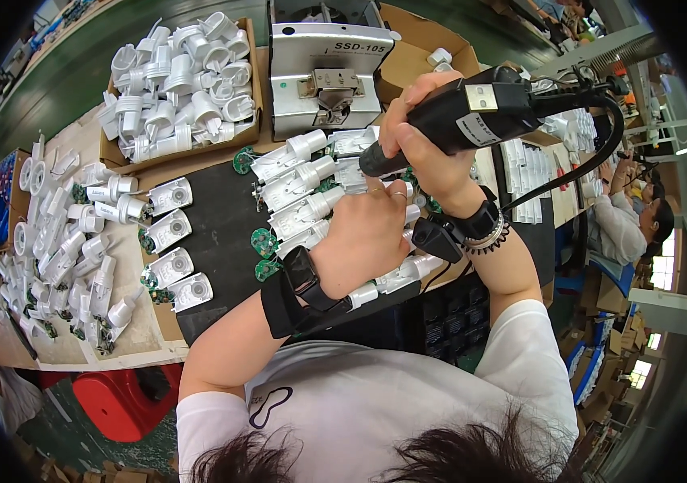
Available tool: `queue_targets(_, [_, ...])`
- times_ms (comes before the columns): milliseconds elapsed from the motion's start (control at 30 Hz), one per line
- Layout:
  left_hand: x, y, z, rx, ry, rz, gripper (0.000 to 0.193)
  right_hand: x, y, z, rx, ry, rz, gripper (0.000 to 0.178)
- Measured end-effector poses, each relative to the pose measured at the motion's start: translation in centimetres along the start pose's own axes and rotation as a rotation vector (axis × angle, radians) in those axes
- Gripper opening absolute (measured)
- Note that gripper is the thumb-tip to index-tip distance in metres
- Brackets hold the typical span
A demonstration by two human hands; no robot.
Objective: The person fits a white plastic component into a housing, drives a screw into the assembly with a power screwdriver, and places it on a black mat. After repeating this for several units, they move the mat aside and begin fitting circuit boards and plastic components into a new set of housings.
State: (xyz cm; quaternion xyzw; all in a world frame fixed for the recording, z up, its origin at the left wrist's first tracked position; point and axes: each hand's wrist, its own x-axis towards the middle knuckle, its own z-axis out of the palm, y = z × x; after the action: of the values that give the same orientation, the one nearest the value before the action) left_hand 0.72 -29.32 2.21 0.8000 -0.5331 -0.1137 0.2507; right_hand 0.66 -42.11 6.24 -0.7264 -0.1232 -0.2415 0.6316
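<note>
My right hand (444,173) is wrapped around a black electric screwdriver (480,113), its cable looping off to the right. The tool's nose points down-left at a white plastic housing (351,171) in a row on the black mat (222,181). My left hand (363,237) lies curled over that row, fingers bent around a housing just below the screwdriver's tip; the hand covers most of that piece. Left of it, more white housings (299,179) lie side by side, with round green circuit boards (264,241) at their ends.
Beyond the mat stands a silver screw feeder (331,52). A cardboard box (190,157) heaped with white plastic parts is beside it. Flat white covers (170,229) and a pile of housings (61,249) lie leftward. A red stool (118,406) stands below; a co-worker (625,221) sits far right.
</note>
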Motion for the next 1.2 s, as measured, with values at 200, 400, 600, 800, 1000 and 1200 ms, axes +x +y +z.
queue_targets(200, [0.1,0.0,-0.3,-0.028,-0.032,-0.006,0.049,0.1,0.3,-0.2,0.022,-0.021,-0.046,0.032])
queue_targets(400, [0.1,-0.4,0.6,0.051,0.059,-0.016,0.049,1.9,-1.1,-1.1,0.285,0.134,-0.014,0.036])
queue_targets(600, [0.4,-0.2,0.2,0.039,0.087,-0.045,0.050,7.3,-3.3,1.2,0.204,0.182,-0.177,0.031])
queue_targets(800, [0.1,-0.5,0.4,0.107,0.129,0.016,0.047,9.2,-1.1,2.0,-0.028,0.167,-0.055,0.029])
queue_targets(1000, [0.1,-0.5,0.0,0.190,0.097,-0.004,0.046,6.3,-1.9,2.3,-0.007,0.100,-0.048,0.032])
queue_targets(1200, [1.1,-0.5,-0.7,0.161,0.090,-0.035,0.050,4.5,-3.5,0.2,0.031,0.121,-0.123,0.033])
